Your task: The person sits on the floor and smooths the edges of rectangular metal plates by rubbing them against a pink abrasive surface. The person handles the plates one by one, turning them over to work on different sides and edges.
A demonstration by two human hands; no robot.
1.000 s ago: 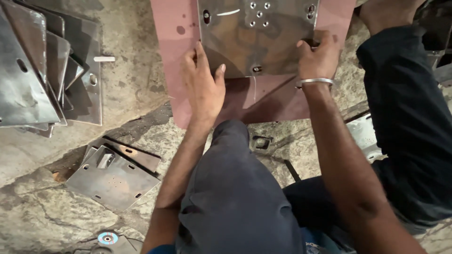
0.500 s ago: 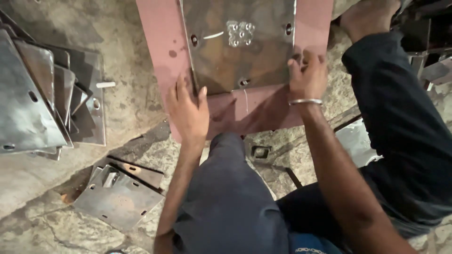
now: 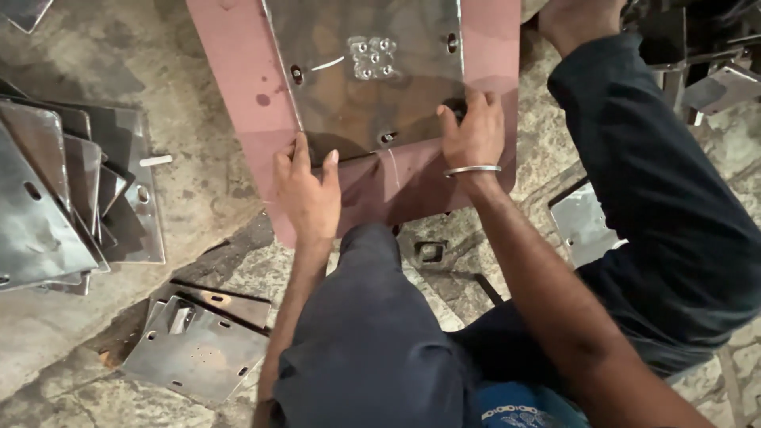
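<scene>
Left hand (image 3: 307,190) lower now — shiny holed steel plate (image 3: 365,71)

The head camera looks steeply down, close over the person's knees (no second view) and floor (image 3: 198,182).

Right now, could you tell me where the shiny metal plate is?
The shiny metal plate lies top centre on the pink board, with the left hand and right hand at its near edge.

steel plate (image 3: 372,87): shiny grey | board (image 3: 230,87): dull pink | bangle (image 3: 472,170): silver
</scene>
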